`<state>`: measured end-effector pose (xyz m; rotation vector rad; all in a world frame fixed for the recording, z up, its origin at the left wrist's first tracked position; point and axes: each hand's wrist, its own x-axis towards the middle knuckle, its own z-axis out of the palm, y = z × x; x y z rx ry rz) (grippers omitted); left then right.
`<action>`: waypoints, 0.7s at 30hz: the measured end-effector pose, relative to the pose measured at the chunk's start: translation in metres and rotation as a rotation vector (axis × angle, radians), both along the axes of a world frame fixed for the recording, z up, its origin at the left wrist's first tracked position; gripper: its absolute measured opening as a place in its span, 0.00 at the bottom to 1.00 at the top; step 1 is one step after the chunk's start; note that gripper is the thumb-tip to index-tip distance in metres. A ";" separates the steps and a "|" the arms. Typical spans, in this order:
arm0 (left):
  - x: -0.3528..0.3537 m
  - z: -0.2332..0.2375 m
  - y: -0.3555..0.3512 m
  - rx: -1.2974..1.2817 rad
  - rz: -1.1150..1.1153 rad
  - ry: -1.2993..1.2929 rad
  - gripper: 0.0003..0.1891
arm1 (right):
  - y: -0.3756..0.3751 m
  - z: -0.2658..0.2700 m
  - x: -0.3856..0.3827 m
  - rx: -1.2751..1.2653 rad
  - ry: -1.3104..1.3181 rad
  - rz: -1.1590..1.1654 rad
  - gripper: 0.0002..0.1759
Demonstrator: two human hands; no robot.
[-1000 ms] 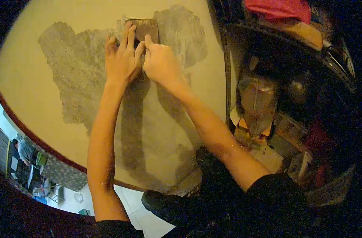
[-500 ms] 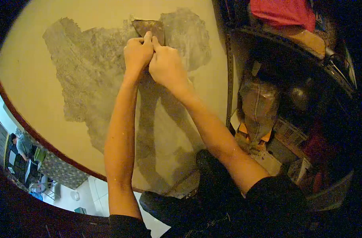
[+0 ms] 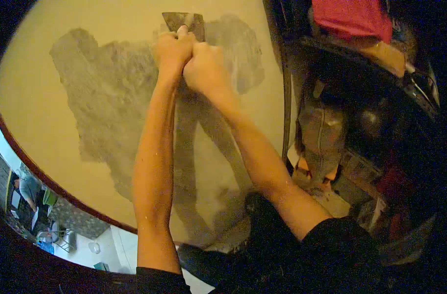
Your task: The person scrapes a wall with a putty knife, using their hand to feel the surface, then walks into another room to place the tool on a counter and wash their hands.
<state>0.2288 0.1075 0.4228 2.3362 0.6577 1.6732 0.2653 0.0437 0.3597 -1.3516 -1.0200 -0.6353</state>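
Both of my hands are closed together round the handle of a scraper [image 3: 193, 22], whose wide, stained metal blade lies against the yellowish wall [image 3: 140, 19]. My left hand [image 3: 173, 54] grips from the left, and a finger stretches up onto the blade. Close beside it on the right, my right hand [image 3: 206, 66] is wrapped round the same tool. The handle itself is hidden by my fingers. Rough grey patches [image 3: 105, 88] of bare surface spread left of my hands, with another to the right of the blade.
At the right stands a dark shelf with a red cloth [image 3: 353, 22] on top and a clear plastic bag [image 3: 321, 127] below. A dark red edge [image 3: 51, 183] bounds the wall at lower left. Beyond it another person [image 3: 28, 188] is by a counter, near a folding chair [image 3: 66, 240].
My hands and the scraper have moved a little up the wall, and the blade now sits higher, near the top of the view. The view has shifted slightly.
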 end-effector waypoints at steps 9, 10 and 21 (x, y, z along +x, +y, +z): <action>0.007 -0.048 -0.007 -0.010 -0.020 -0.049 0.26 | -0.027 -0.036 0.004 -0.023 0.020 0.063 0.24; 0.002 -0.056 -0.009 -0.016 -0.020 -0.044 0.26 | -0.029 -0.045 0.001 -0.029 0.025 0.063 0.24; 0.002 -0.064 -0.005 0.004 -0.005 -0.123 0.27 | -0.047 -0.074 -0.026 0.065 0.029 0.001 0.27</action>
